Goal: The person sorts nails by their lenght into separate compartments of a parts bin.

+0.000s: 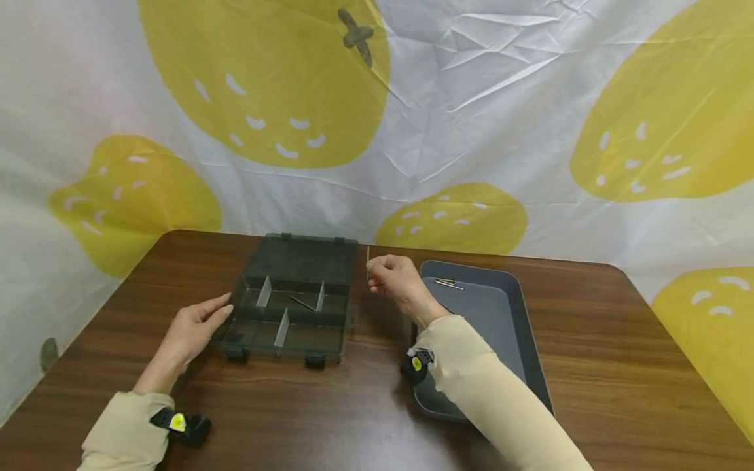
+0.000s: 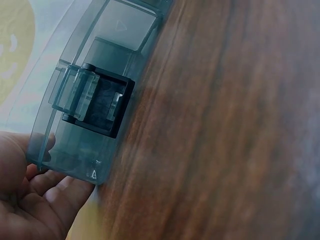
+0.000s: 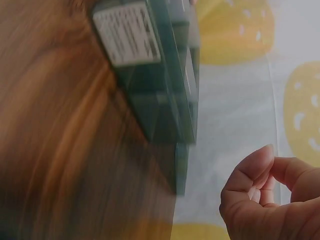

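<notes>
A dark translucent compartment box [image 1: 285, 333] lies with its lid [image 1: 300, 258] raised at the back. My left hand [image 1: 191, 329] holds the box's left side; in the left wrist view its thumb and fingers are at the corner beside a black latch [image 2: 102, 102]. One thin dark rod [image 1: 303, 303] lies in a back right compartment. My right hand [image 1: 396, 278], between box and tray, pinches a thin pale rod [image 1: 368, 255] pointing up. In the right wrist view the rod cannot be made out at the fingertips. Several thin metal rods [image 1: 449, 284] lie in the grey tray [image 1: 524, 327].
The tray stands right of the box, partly hidden by my right forearm [image 1: 489, 386]. Grey dividers [image 1: 283, 327] split the box. A white label [image 3: 127, 34] is on its side. Behind the wooden table [image 1: 601, 366] hangs a lemon-patterned cloth [image 1: 471, 131].
</notes>
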`<state>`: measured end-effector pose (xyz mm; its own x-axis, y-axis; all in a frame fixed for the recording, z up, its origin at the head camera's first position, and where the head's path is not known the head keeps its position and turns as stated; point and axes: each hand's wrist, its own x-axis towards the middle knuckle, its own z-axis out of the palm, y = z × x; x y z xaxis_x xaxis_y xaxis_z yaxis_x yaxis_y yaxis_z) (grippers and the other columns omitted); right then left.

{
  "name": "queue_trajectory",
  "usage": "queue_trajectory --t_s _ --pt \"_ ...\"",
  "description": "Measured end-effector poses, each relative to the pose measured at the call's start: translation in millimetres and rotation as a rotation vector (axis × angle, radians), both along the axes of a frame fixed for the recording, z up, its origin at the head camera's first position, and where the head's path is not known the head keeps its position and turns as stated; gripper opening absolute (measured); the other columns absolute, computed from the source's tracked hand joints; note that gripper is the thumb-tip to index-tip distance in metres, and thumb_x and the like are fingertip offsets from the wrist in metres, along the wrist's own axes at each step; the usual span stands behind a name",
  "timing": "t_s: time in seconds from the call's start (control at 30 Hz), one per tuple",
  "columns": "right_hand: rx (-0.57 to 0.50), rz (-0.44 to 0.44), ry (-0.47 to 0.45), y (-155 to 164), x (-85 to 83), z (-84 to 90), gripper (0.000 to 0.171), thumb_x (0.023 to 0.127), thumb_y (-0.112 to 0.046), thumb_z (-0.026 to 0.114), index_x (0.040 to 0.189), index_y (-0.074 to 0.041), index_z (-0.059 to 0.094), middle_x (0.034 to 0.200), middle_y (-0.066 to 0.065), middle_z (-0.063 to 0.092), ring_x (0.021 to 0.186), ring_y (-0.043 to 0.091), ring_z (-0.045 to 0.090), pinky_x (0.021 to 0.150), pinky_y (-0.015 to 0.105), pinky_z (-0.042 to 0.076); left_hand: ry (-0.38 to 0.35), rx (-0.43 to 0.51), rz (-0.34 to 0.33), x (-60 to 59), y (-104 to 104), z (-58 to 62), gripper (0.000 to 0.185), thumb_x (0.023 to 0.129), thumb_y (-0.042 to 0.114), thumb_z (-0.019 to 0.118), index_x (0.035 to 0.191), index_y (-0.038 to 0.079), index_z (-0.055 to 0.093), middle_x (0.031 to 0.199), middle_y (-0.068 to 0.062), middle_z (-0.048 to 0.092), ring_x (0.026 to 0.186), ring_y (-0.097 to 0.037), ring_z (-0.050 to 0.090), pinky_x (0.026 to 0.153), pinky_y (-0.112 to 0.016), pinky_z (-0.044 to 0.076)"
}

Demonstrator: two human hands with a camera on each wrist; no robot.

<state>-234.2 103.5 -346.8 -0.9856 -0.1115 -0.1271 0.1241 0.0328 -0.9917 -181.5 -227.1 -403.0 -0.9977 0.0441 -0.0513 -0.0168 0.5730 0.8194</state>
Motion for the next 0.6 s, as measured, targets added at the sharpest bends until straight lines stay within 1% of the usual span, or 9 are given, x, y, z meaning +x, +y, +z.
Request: queue_trajectory --t_s 0.17,0.2,0.27,0.47,0.6 --pt "0.018 0.048 0.012 -24 1.7 -2.5 0.023 0.095 -0.001 0.049 0.108 0.017 0.056 0.067 -0.001 0.050 0.054 0.003 0.051 0.050 0.013 0.047 0.002 0.006 0.004 -0.2 0 0.1 0.057 0.100 0.036 0.045 0.143 0.000 0.037 0.144 -0.024 0.036 0.133 -0.045 0.031 0.105 -0.058 0.031" --pt "0.019 0.055 0.013 -28 2.2 -3.2 0.022 0.095 0.000 0.049 0.107 0.017 0.056 0.068 0.000 0.051 0.054 0.004 0.051 0.050 0.013 0.047 -0.003 0.014 -0.006 -0.2 0 0.5 0.057 0.100 0.035 0.044 0.143 -0.001 0.035 0.145 -0.025 0.034 0.134 -0.045 0.029 0.106 -0.059 0.030" --pt "0.014 0.068 0.010 -37 2.9 -4.8 0.021 0.094 0.001 0.049 0.106 0.016 0.057 0.070 0.001 0.051 0.055 0.004 0.052 0.049 0.013 0.047 -0.001 0.015 -0.004 -0.5 0 0.4 0.056 0.100 0.034 0.044 0.143 -0.001 0.036 0.144 -0.025 0.035 0.134 -0.045 0.030 0.106 -0.058 0.030" --pt "0.024 0.109 -0.004 -56 3.4 -11.6 0.024 0.094 0.002 0.049 0.110 0.018 0.057 0.072 0.001 0.053 0.054 0.004 0.053 0.050 0.013 0.047 -0.009 0.016 -0.001 -0.3 1 0.8 0.055 0.100 0.033 0.045 0.144 0.000 0.036 0.145 -0.024 0.035 0.134 -0.044 0.030 0.106 -0.058 0.031" --pt "0.030 0.129 -0.008 -64 2.2 -17.2 0.025 0.094 0.002 0.049 0.110 0.020 0.057 0.068 0.000 0.053 0.051 0.003 0.053 0.049 0.013 0.048 -0.014 0.013 -0.001 -0.6 0 0.1 0.056 0.100 0.034 0.044 0.144 0.001 0.035 0.145 -0.024 0.034 0.134 -0.045 0.030 0.106 -0.058 0.030"
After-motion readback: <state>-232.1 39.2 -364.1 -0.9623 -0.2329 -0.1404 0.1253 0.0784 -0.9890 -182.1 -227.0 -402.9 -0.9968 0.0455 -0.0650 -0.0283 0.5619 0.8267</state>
